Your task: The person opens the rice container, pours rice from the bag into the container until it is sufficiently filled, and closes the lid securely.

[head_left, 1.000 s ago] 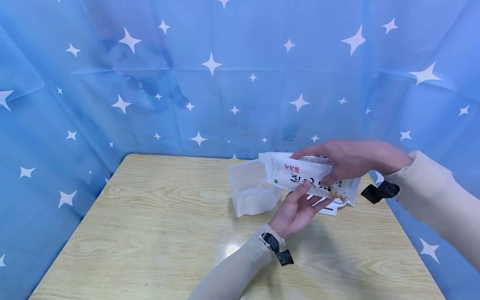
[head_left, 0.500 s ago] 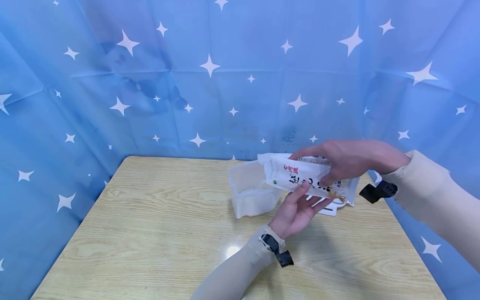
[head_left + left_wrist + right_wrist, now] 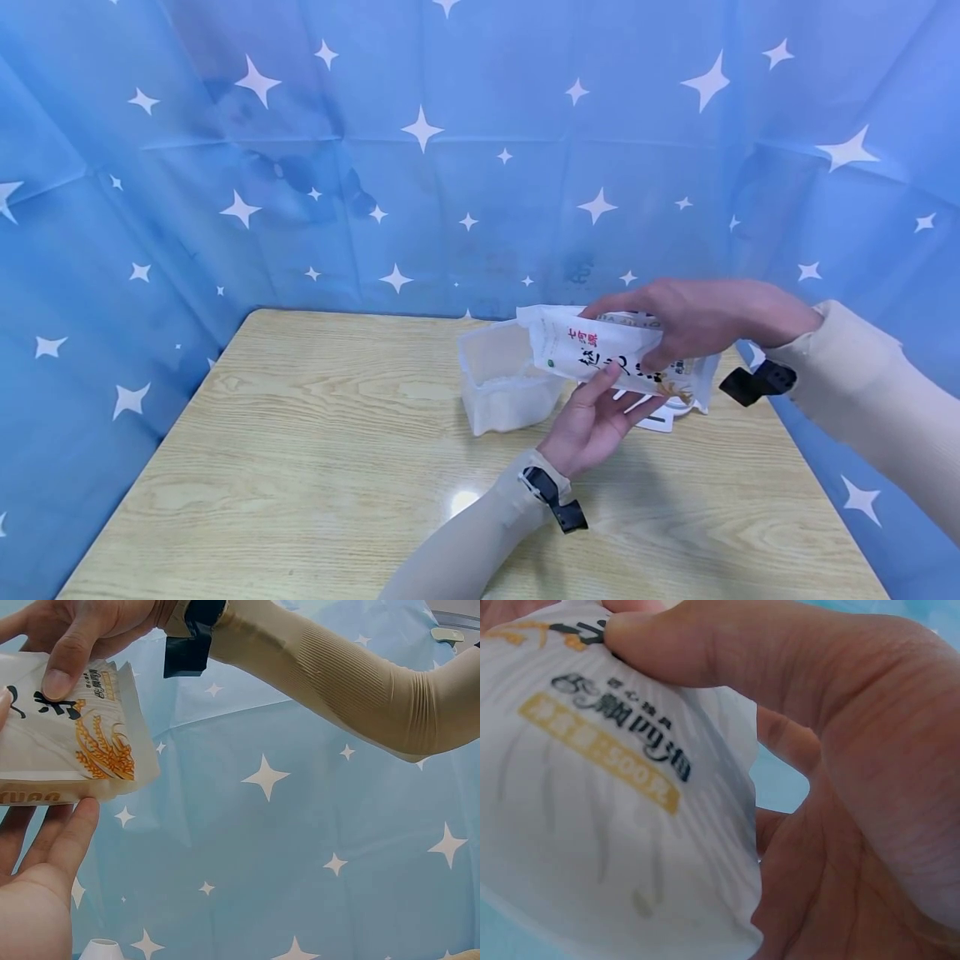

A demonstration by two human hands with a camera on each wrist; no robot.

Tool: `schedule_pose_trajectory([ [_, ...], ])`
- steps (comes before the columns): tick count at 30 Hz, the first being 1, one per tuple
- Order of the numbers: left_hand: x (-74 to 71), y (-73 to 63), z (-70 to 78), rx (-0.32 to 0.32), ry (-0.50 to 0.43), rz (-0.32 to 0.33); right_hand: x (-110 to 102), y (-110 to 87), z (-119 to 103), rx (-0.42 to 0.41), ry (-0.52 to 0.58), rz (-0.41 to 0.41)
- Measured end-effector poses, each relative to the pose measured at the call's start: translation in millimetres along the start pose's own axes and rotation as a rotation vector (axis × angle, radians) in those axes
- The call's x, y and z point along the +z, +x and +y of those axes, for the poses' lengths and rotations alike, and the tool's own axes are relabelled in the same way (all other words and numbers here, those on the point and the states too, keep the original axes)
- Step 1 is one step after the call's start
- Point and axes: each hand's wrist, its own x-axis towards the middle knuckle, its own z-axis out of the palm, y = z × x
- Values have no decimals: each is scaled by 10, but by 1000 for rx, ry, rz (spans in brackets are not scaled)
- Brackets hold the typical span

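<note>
A white rice bag [image 3: 600,346] with dark lettering and a golden grain print lies slantwise in the air, its mouth end to the left over the edge of a translucent plastic container [image 3: 510,408]. From above, my right hand [image 3: 675,321] grips the bag, thumb on the printed front. My left hand [image 3: 588,425] holds it from below; the thumb lies against the front and the fingers reach under the lower side. Close up in the right wrist view, the bag's bottom end [image 3: 630,847] looks wrinkled. Whitish contents show inside the container.
Behind the bag, a white item with a slot [image 3: 656,419] is mostly hidden on the wooden table [image 3: 300,467]. A blue curtain with white stars [image 3: 480,167] hangs right behind the table's far edge. Black cameras are strapped to both wrists.
Both hands and the bag keep nearly the same position. Only a slight shift of the whole head view shows.
</note>
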Motion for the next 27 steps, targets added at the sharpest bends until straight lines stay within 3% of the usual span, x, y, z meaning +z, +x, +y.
schedule_pose_trajectory([
  [27,22,15,-10,-8,5,5,-16,5,4,-6,-12,-11],
])
